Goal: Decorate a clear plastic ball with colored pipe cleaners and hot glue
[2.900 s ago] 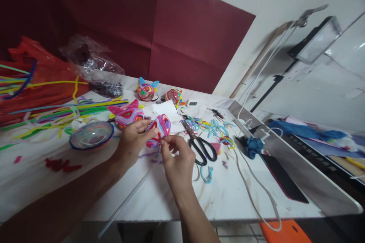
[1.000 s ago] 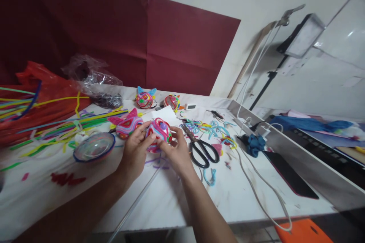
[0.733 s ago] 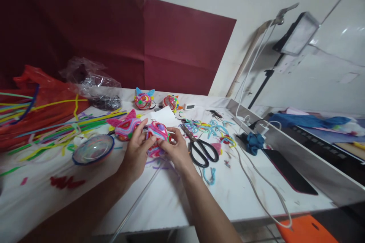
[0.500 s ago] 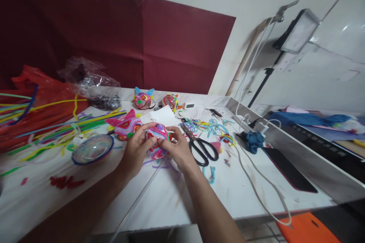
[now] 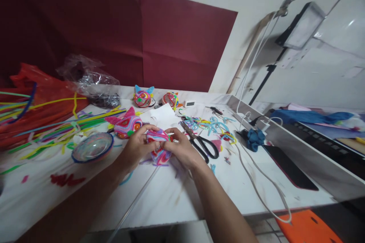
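Above the middle of the table, my left hand (image 5: pixel 137 149) and my right hand (image 5: pixel 183 149) grip a rounded ball covered in pink, purple and blue pipe cleaners (image 5: pixel 160 155). Both hands' fingers wrap its sides, with the thumbs meeting on the near face, so part of it is hidden. From below the ball a thin pale rod (image 5: pixel 134 204) runs toward the table's front edge; whether they are joined I cannot tell. Left of my left hand lies a similar pink-eared decorated ball (image 5: pixel 127 125). Black-handled scissors (image 5: pixel 205 147) rest open just beyond my right hand.
A clear bowl with a blue rim (image 5: pixel 92 148) and loose pipe cleaners (image 5: pixel 85 124) lie left. Two decorated balls, one blue-eared (image 5: pixel 143 98), stand behind. Pipe-cleaner scraps (image 5: pixel 212 126), a white cable (image 5: pixel 256 182) and a dark flat device (image 5: pixel 289 167) are on the right.
The ball has turned in my hands, showing more of its swirled lower side. My right hand has shifted slightly right, and my thumbs have moved across the near face.
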`<state>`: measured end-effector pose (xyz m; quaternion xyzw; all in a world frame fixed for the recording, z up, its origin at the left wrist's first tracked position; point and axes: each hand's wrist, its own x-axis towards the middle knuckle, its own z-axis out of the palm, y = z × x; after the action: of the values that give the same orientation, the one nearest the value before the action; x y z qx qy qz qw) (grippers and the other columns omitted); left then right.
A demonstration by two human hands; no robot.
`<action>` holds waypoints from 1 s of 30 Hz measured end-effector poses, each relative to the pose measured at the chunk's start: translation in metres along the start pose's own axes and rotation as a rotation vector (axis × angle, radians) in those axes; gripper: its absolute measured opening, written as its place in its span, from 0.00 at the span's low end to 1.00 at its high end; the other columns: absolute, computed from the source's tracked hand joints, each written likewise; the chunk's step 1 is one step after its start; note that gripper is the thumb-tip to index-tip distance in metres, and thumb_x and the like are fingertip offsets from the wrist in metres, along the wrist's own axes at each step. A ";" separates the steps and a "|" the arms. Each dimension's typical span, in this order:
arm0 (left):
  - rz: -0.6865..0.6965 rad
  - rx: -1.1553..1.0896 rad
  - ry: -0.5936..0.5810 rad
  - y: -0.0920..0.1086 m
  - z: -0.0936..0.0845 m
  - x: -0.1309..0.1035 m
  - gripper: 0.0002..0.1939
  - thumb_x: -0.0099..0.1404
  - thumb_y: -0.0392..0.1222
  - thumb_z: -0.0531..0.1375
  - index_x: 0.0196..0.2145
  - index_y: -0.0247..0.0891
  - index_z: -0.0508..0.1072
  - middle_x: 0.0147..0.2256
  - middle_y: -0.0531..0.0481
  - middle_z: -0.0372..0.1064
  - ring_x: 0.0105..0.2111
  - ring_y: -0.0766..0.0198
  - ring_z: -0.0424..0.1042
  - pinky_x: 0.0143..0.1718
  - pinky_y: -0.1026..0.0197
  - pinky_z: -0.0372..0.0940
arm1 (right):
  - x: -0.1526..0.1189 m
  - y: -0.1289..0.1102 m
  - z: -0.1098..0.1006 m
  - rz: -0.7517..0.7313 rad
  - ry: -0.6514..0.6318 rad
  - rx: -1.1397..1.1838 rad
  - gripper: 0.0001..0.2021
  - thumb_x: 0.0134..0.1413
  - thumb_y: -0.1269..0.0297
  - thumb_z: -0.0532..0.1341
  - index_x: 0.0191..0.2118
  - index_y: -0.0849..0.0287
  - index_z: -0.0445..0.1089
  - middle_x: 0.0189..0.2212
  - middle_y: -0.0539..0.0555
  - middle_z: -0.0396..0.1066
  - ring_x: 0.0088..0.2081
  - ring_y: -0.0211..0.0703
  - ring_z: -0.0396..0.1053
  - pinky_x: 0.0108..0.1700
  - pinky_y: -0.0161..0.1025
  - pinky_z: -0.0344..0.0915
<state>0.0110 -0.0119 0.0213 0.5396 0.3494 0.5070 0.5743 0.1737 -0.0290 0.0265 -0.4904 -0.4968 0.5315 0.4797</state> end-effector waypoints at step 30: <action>-0.064 -0.044 0.101 -0.002 0.010 -0.004 0.15 0.43 0.34 0.69 0.31 0.39 0.72 0.24 0.55 0.72 0.22 0.66 0.69 0.24 0.66 0.62 | -0.006 0.016 -0.005 -0.112 0.064 -0.131 0.23 0.45 0.55 0.67 0.49 0.56 0.73 0.39 0.54 0.76 0.34 0.44 0.74 0.34 0.39 0.70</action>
<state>0.0202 -0.0178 0.0210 0.4891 0.3835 0.5226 0.5836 0.1788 -0.0349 0.0109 -0.5091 -0.5414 0.4543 0.4911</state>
